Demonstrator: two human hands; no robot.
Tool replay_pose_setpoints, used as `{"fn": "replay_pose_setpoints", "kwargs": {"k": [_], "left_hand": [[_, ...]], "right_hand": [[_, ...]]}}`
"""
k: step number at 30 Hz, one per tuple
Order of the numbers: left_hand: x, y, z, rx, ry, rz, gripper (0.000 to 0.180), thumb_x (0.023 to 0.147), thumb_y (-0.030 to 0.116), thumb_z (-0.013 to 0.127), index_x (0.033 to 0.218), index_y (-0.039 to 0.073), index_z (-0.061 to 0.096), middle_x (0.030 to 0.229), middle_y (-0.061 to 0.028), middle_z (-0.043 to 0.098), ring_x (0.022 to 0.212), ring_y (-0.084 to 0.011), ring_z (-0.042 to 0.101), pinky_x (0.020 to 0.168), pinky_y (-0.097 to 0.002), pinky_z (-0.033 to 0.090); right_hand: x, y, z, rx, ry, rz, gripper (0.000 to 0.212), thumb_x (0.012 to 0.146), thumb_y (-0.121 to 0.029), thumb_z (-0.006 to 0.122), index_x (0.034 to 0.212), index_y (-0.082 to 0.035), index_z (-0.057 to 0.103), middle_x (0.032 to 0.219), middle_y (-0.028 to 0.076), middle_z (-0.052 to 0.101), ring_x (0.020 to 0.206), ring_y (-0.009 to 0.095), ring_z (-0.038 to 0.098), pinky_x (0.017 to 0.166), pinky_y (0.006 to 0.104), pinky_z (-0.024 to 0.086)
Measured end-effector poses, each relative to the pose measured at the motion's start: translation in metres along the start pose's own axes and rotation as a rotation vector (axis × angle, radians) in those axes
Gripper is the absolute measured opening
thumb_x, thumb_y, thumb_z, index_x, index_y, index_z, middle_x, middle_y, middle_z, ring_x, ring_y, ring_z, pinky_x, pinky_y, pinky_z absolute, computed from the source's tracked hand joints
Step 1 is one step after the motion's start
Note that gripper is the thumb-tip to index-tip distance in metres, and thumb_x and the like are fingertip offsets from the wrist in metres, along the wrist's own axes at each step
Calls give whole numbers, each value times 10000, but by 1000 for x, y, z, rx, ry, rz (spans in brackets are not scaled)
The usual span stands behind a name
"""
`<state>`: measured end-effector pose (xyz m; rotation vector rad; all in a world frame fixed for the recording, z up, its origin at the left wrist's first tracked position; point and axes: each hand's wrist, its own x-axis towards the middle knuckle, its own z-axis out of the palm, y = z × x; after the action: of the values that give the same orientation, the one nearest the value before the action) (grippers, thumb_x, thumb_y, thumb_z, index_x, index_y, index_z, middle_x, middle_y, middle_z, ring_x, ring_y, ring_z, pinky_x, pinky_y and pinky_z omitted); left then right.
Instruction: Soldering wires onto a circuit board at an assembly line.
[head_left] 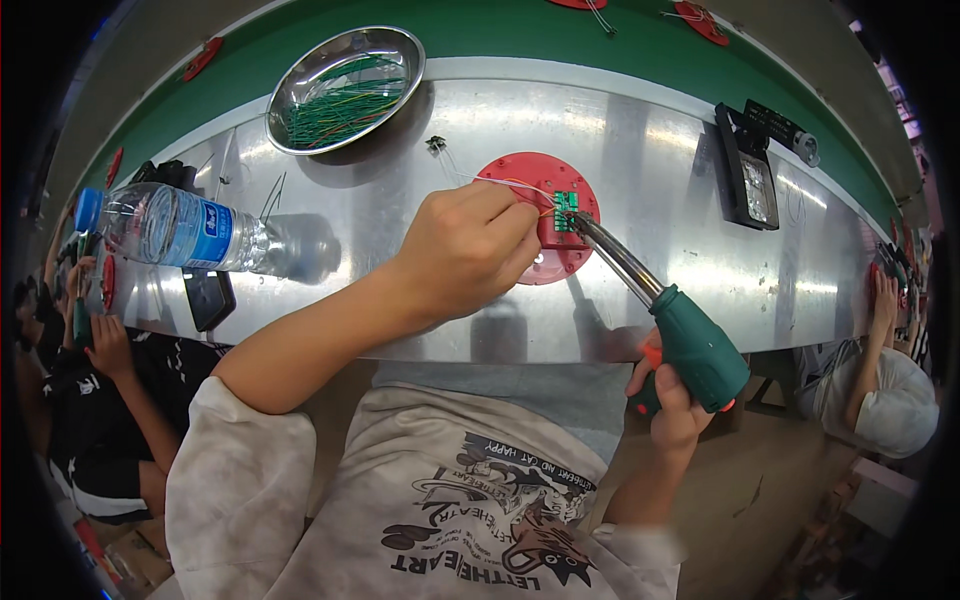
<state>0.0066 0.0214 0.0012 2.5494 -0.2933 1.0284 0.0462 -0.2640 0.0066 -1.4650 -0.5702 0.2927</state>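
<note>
A red round disc (497,168) lies on the metal bench, with a small green circuit board (565,221) on its raised red block. Thin white and orange-yellow wires run to the board. My left hand (470,245) is closed over the disc's left part, its fingertips pinching a thin wire beside the board; the fingertips are partly hidden. My right hand (674,405) grips the handle of a green soldering gun (700,350) with a red trigger. Its metal barrel slants up and left, and the tip meets or hovers just over the board's right edge; contact cannot be told.
A steel bowl (408,95) of green wires stands at the back left. A water bottle (165,225) lies on its side by a dark phone (208,298). A small black part (436,145) trails wires above my left hand. A black stand (745,170) sits right; people work at both sides.
</note>
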Motion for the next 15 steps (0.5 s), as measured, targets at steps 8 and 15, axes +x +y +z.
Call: {"fn": "replay_pose_setpoints", "kwargs": {"k": [8,15], "left_hand": [[0,1,-1,13,9,-5,124,739,53,685,699,57,568,655,-70,516,571,-240,567,497,-367,467],[-1,0,0,6,13,-12,113,744,49,683,707,56,577,657,-70,524,576,-239,576,501,-368,474]], "right_hand": [[5,-8,0,-61,-30,38,379,888,-126,603,1200,87,590,939,154,631,540,184,579,490,287,461],[11,-5,-4,-67,-60,12,409,900,-154,613,1225,90,573,919,164,631,537,195,589,480,289,479]]}}
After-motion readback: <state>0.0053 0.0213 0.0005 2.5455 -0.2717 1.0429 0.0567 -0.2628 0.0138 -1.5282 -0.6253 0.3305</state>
